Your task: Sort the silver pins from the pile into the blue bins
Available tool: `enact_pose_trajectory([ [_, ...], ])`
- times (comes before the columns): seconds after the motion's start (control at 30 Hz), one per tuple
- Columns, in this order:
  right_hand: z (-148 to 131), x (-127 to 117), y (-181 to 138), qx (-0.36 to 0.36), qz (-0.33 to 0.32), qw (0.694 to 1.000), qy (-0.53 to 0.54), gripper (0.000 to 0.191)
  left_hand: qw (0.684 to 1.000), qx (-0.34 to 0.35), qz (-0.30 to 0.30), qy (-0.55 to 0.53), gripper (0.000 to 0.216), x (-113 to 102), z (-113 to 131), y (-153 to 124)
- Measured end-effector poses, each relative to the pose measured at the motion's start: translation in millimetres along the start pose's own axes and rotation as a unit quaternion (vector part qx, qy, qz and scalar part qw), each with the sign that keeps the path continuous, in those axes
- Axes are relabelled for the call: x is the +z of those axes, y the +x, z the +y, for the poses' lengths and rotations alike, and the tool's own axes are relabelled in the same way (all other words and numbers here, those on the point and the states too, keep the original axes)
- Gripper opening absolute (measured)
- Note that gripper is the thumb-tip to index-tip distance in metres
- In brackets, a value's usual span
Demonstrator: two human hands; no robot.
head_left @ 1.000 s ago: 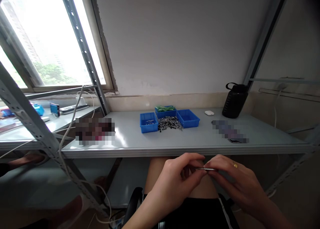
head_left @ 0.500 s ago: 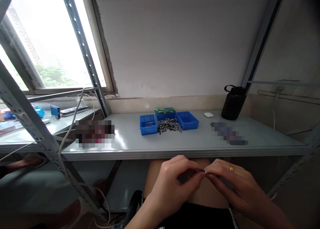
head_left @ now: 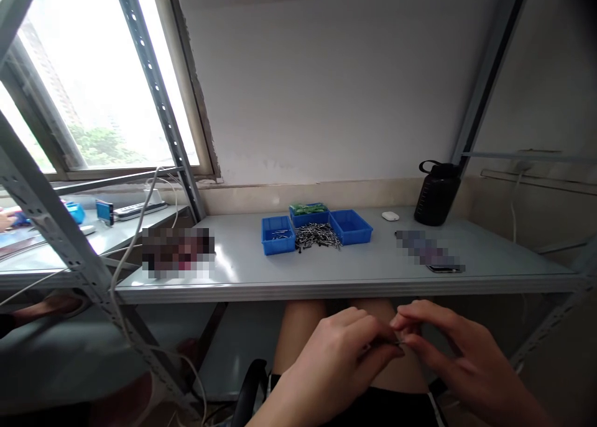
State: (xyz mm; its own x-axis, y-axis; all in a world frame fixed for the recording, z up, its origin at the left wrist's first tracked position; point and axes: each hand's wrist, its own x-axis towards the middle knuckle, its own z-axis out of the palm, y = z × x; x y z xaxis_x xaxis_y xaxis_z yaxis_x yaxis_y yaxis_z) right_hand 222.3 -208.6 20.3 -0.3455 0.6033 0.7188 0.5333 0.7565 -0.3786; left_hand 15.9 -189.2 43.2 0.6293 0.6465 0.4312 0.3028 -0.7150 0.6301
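Note:
Both my hands meet above my lap, just in front of the table edge. With thumb and bent forefinger, my left hand (head_left: pixel 342 355) pinches a small thin metal piece (head_left: pixel 400 343), mostly covered by the fingers. Closing in from the right, my right hand (head_left: pixel 466 355) has thumb and forefinger tips around the piece's outer end; what lies between them is too small to make out. On the table beyond lies a heap of small metal screw-like pieces (head_left: pixel 318 235), between a blue bin (head_left: pixel 278 245) with a few such pieces and another blue bin (head_left: pixel 352 235).
A third blue bin (head_left: pixel 310 217) behind the heap holds green packets (head_left: pixel 308 209). To the right are a white case (head_left: pixel 390 216), a black bottle (head_left: pixel 437 194) and a blurred-out flat item (head_left: pixel 426 250). Metal posts and a cable (head_left: pixel 122 265) border the table's left.
Both hands have shifted slightly right and down, toward my lap. The right hand's fingers have spread a little and turned; the left keeps its pinch.

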Motion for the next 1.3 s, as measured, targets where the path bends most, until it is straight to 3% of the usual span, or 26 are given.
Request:
enact_pose_trajectory([
  [0.17,2,0,5,-0.043,-0.044,0.998,-0.002,0.019,0.998,0.001,0.064,0.005,0.008,2,-4,2],
  [0.4,4,-1,11,-0.044,0.01,0.998,-0.053,0.015,0.994,0.009,0.101,0.033,0.013,-4,-8,4],
  [0.53,7,2,10,-0.025,0.033,0.997,-0.058,0.014,0.99,0.031,0.12,0.063,0.013,-7,-5,6],
  [0.67,12,5,9,0.019,0.013,0.999,-0.037,0.021,0.98,0.06,0.144,0.126,0.014,-16,-11,3],
  [0.73,15,5,9,0.05,-0.014,0.998,-0.031,0.026,0.962,0.034,0.193,0.188,0.013,-31,-24,5],
  [0.8,17,4,10,0.078,-0.032,0.996,-0.03,0.025,0.927,-0.052,0.244,0.278,0.017,-54,-47,13],
  [0.83,17,3,11,0.088,-0.035,0.995,-0.033,0.023,0.899,-0.116,0.247,0.342,0.019,-68,-61,20],
  [0.9,16,1,13,0.098,-0.044,0.993,-0.042,0.019,0.877,-0.169,0.243,0.379,0.022,-95,-94,38],
  [1.07,16,-2,17,0.082,-0.076,0.993,-0.045,0.018,0.845,-0.27,0.165,0.431,0.02,-144,-163,79],
  [1.3,20,-4,17,0.089,-0.091,0.991,-0.046,0.02,0.829,-0.315,0.064,0.457,0.026,-157,-187,103],
])
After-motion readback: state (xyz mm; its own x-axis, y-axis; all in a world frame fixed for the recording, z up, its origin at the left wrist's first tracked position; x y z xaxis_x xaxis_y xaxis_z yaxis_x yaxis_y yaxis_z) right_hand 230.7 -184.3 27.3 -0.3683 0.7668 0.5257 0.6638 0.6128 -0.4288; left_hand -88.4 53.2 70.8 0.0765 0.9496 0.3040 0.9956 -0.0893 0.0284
